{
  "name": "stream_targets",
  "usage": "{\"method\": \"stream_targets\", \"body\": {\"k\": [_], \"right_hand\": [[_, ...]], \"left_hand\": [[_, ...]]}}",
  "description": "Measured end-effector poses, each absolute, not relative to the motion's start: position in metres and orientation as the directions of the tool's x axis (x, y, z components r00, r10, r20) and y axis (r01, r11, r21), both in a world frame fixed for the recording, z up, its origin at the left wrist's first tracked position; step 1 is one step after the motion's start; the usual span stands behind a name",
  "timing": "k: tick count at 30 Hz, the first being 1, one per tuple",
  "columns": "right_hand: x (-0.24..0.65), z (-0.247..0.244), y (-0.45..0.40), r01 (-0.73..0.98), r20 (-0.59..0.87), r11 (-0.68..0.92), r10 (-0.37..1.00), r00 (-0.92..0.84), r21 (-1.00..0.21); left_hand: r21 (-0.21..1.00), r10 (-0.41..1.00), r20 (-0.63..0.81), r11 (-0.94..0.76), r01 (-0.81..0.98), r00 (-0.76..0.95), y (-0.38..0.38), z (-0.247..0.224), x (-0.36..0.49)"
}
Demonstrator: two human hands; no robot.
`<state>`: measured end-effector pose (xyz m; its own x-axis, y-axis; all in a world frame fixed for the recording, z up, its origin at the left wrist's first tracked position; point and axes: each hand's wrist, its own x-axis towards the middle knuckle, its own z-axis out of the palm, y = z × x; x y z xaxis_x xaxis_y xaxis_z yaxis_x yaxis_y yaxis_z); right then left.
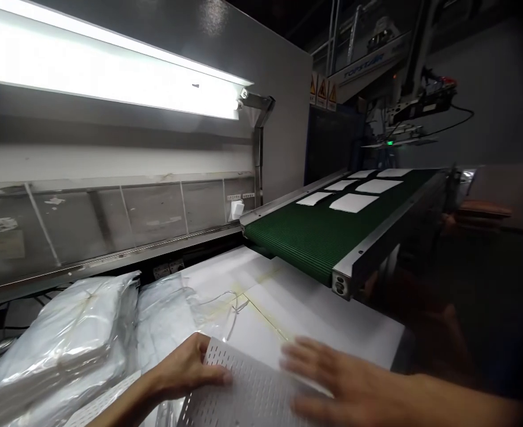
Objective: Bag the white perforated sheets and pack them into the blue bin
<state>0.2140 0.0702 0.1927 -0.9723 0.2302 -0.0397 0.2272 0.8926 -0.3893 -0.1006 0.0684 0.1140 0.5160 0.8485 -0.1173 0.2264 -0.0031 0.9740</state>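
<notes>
In my left hand (185,369) is a thin white perforated panel (255,391), gripped at its upper left corner with the thumb lying on its face. Rows of small slots run across the panel, and its lower part is cut off by the picture's edge. My right hand (332,376) is at the panel's right side, blurred by motion. Its fingers are stretched out and the thumb is apart from them; whether it touches the panel I cannot tell. Beneath my left forearm, part of another perforated white sheet (105,400) shows.
Clear plastic bags of white pieces (75,320) are piled at the left. A white worktop (332,308) with yellowish tape marks lies ahead. Beyond it, a green conveyor belt (297,243) carries several white panels (354,203). A lit tube lamp (110,59) hangs above left.
</notes>
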Motion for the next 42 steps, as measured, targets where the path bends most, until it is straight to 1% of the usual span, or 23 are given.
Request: {"method": "stream_targets", "body": {"k": [2, 3, 4, 6, 8, 10, 12, 14, 16, 18, 20, 23, 25, 28, 30, 32, 33, 34, 35, 36, 39, 40, 42], "right_hand": [[0.211, 0.183, 0.073, 0.525, -0.069, 0.739, 0.551, -0.832, -0.423], [0.206, 0.178, 0.076, 0.616, -0.108, 0.651, 0.643, -0.758, -0.444], [0.199, 0.172, 0.079, 0.660, -0.141, 0.595, 0.685, -0.715, -0.459], [0.184, 0.157, 0.088, 0.664, -0.177, 0.597, 0.670, -0.721, -0.449], [0.169, 0.139, 0.094, 0.640, -0.179, 0.667, 0.626, -0.759, -0.381], [0.158, 0.120, 0.094, 0.628, -0.150, 0.712, 0.616, -0.774, -0.315], [0.151, 0.104, 0.090, 0.628, -0.105, 0.725, 0.627, -0.772, -0.283], [0.148, 0.093, 0.084, 0.629, -0.078, 0.727, 0.635, -0.768, -0.276], [0.148, 0.085, 0.079, 0.643, -0.061, 0.714, 0.654, -0.754, -0.277], [0.149, 0.081, 0.077, 0.656, -0.049, 0.698, 0.673, -0.738, -0.288], [0.150, 0.079, 0.079, 0.660, -0.049, 0.697, 0.676, -0.735, -0.279], [0.154, 0.079, 0.084, 0.640, -0.057, 0.729, 0.648, -0.759, -0.243], [0.159, 0.082, 0.086, 0.625, -0.078, 0.736, 0.629, -0.773, -0.260], [0.170, 0.087, 0.084, 0.610, -0.145, 0.705, 0.603, -0.784, -0.362], [0.177, 0.090, 0.080, 0.604, -0.162, 0.683, 0.597, -0.785, -0.409], [0.183, 0.093, 0.078, 0.618, -0.153, 0.654, 0.622, -0.768, -0.437], [0.185, 0.093, 0.077, 0.637, -0.150, 0.622, 0.652, -0.744, -0.454], [0.187, 0.093, 0.077, 0.664, -0.152, 0.576, 0.690, -0.707, -0.476], [0.189, 0.092, 0.078, 0.693, -0.156, 0.518, 0.734, -0.662, -0.502], [0.191, 0.090, 0.078, 0.718, -0.165, 0.452, 0.776, -0.609, -0.529], [0.200, 0.079, 0.081, 0.765, -0.239, 0.225, 0.864, -0.442, -0.604], [0.204, 0.074, 0.081, 0.772, -0.281, 0.134, 0.881, -0.379, -0.622], [0.215, 0.061, 0.082, 0.769, -0.369, -0.040, 0.892, -0.260, -0.639]], "left_hand": [[0.980, 0.888, -0.055, -0.040, 0.195, 0.457, 0.070, 0.104, -0.094], [0.975, 0.908, -0.015, -0.080, 0.209, 0.418, 0.071, 0.097, -0.091], [0.965, 0.921, 0.017, -0.117, 0.234, 0.389, 0.071, 0.090, -0.089], [0.942, 0.927, 0.020, -0.143, 0.305, 0.374, 0.070, 0.076, -0.085], [0.905, 0.931, -0.091, -0.071, 0.419, 0.354, 0.066, 0.065, -0.085], [0.841, 0.928, -0.197, -0.005, 0.542, 0.315, 0.061, 0.061, -0.089], [0.805, 0.915, -0.241, 0.003, 0.593, 0.322, 0.056, 0.062, -0.095], [0.823, 0.898, -0.251, 0.002, 0.568, 0.362, 0.053, 0.064, -0.102], [0.829, 0.896, -0.268, 0.027, 0.559, 0.355, 0.051, 0.067, -0.108], [0.784, 0.904, -0.288, 0.033, 0.620, 0.317, 0.049, 0.069, -0.110], [0.721, 0.906, -0.291, -0.005, 0.693, 0.309, 0.047, 0.069, -0.107], [0.692, 0.884, -0.246, -0.127, 0.710, 0.398, 0.043, 0.062, -0.097], [0.680, 0.883, -0.203, -0.184, 0.710, 0.424, 0.039, 0.055, -0.091], [0.641, 0.901, -0.174, -0.204, 0.740, 0.398, 0.034, 0.054, -0.090], [0.653, 0.869, -0.234, -0.191, 0.733, 0.436, 0.037, 0.068, -0.096], [0.680, 0.815, -0.342, -0.129, 0.722, 0.468, 0.052, 0.087, -0.105], [0.679, 0.802, -0.390, -0.080, 0.730, 0.451, 0.066, 0.096, -0.109], [0.687, 0.815, -0.388, -0.055, 0.725, 0.430, 0.083, 0.102, -0.112], [0.692, 0.868, -0.295, -0.094, 0.716, 0.399, 0.104, 0.104, -0.114], [0.609, 0.912, -0.215, -0.154, 0.778, 0.349, 0.125, 0.104, -0.113], [0.419, 0.970, -0.104, -0.158, 0.894, 0.220, 0.188, 0.084, -0.103], [0.354, 0.978, -0.095, -0.141, 0.925, 0.185, 0.204, 0.074, -0.098], [0.238, 0.984, -0.123, -0.094, 0.967, 0.126, 0.228, 0.053, -0.090]]}}
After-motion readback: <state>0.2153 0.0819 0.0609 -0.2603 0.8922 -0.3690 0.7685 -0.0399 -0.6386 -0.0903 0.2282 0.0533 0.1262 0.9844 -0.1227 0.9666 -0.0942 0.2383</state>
